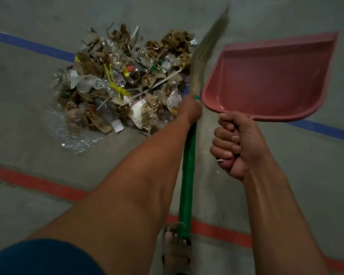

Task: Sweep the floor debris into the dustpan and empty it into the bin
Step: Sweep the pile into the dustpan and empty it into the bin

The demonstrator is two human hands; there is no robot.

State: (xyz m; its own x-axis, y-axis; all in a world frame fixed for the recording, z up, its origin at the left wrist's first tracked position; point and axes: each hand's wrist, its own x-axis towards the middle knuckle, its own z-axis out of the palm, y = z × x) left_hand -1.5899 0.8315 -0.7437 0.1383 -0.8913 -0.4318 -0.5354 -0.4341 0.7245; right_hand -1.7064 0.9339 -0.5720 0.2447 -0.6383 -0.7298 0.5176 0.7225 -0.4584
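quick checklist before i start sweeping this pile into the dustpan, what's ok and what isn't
1. Broom held: ok, left hand grips the broom near the top of its green handle.
2. Dustpan held: ok, right hand grips the pink dustpan by its handle.
3. Dustpan empty: ok, nothing lies in it.
4. Dustpan set on the floor at the pile: not ok, it is raised and to the right of the debris pile.
5. Bristles on the floor: cannot tell, they are blurred.
6. Bin within reach: cannot tell, none in view.
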